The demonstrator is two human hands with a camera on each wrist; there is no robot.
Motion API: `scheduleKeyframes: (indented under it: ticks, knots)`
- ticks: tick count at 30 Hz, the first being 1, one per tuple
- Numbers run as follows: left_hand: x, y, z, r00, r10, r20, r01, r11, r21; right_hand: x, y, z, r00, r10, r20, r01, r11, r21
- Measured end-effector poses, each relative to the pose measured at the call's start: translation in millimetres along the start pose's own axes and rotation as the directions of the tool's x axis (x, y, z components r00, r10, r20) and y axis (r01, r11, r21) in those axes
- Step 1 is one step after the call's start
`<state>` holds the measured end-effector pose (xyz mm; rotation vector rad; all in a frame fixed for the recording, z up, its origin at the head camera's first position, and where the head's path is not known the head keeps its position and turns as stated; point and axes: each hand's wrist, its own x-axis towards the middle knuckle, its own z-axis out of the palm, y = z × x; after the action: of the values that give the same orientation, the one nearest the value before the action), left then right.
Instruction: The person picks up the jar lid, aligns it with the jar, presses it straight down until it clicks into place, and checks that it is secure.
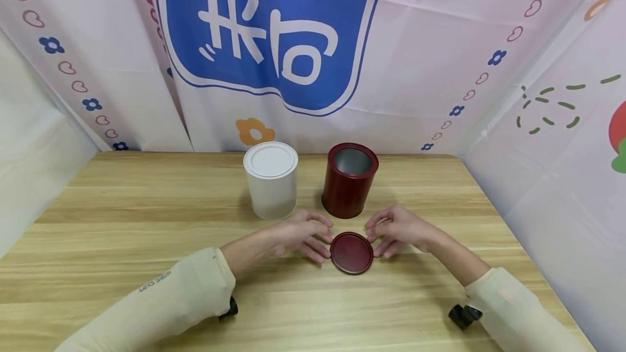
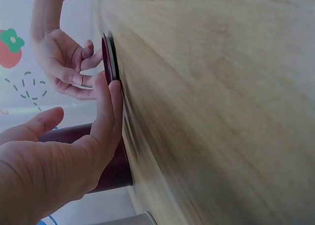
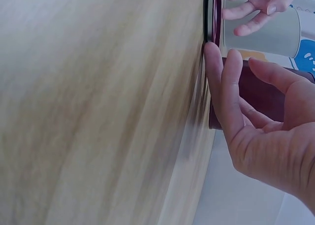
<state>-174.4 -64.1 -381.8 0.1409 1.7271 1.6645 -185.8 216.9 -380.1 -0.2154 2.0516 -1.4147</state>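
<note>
A round dark red lid (image 1: 351, 253) lies face up at the tabletop, between the two hands. At its left edge is my left hand (image 1: 304, 235), fingers loosely extended and fingertips at the rim. My right hand (image 1: 402, 231) is at the opposite edge, its lower fingertips at the rim and its thumb apart. In the left wrist view, the lid (image 2: 110, 57) appears edge-on, very close to the wood. Just behind the hands stands a dark red can (image 1: 347, 186), upright, its top uncovered and its grey inside showing.
A white can (image 1: 271, 183) with its lid on stands left of the red can. The wooden table (image 1: 146, 232) ends at a back wall of printed cloth (image 1: 415, 69), with pale cloth on both sides. Black wrist devices (image 1: 464, 316) hang under the sleeves.
</note>
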Motion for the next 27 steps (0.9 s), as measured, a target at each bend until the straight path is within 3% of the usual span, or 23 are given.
scheduleKeyframes:
  ticks: [27]
  knots:
    - [2.1,5.6,-3.5,0.999,0.020,-0.044,-0.021,1.000,-0.021,-0.3,-8.8,-1.8,0.998,-0.015,-0.058,0.013,0.999,-0.031]
